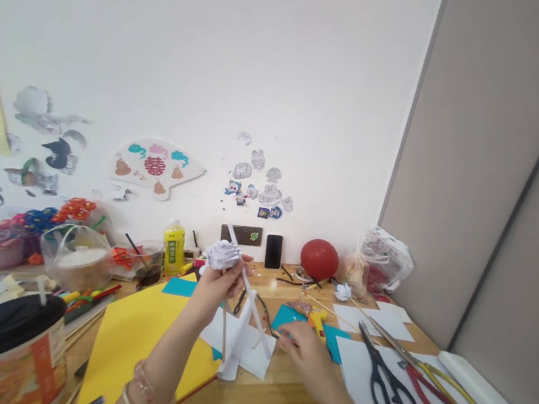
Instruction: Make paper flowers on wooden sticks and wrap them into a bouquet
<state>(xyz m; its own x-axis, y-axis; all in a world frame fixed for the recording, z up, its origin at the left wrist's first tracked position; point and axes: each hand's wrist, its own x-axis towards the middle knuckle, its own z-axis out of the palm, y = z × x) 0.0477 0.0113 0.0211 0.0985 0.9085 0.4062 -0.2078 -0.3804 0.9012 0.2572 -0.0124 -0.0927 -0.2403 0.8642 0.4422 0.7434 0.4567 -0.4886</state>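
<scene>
My left hand (227, 277) is closed around a white paper flower (223, 255) just below its ruffled head, raised above the table. A thin wooden stick (225, 335) runs down from the flower. A narrow white paper strip (256, 306) slants past the fingers, one end above the flower and the other near the table. My right hand (302, 351), slightly blurred, hovers low over the table with its fingers apart and nothing visible in them. Near it lies a yellow hot glue gun (318, 321) on blue paper (333, 343). White paper pieces (254, 352) lie beneath the flower.
Yellow paper (133, 330) covers the left centre. Black-handled scissors (387, 383) and red-and-yellow-handled scissors (448, 391) lie on white paper at right. A lidded cup (6, 353) stands front left. Behind are a yellow bottle (173, 248), a phone (273, 252) and a red balloon (319, 258).
</scene>
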